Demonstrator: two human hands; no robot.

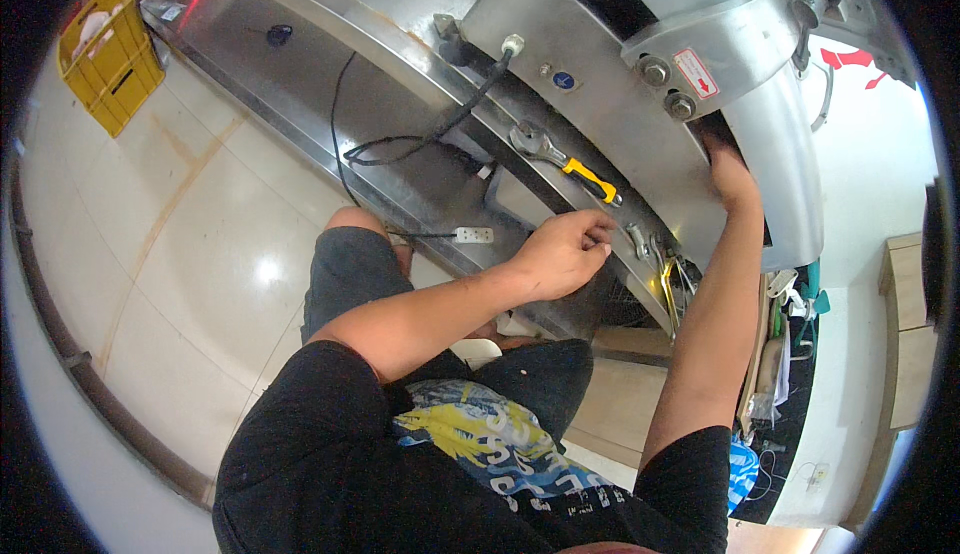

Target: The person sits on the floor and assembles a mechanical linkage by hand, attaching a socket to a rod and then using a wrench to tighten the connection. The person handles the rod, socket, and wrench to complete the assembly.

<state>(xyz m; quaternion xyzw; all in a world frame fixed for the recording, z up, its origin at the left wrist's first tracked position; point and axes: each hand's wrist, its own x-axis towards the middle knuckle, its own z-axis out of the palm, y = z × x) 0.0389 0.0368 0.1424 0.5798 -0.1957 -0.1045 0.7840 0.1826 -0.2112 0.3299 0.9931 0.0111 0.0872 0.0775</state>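
Left hand (562, 252): fingers pinched shut at the steel ledge (420, 144) edge, contents not discernible. Right hand (730, 176): fingers hidden under the curved steel cover (770, 144), grip not discernible. Risk: adjustable wrench (562, 159) lying on the ledge just beside the left hand may be knocked off.

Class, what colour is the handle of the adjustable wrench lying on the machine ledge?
Yellow with black, on the adjustable wrench; the head view shows it best, just above the left hand.
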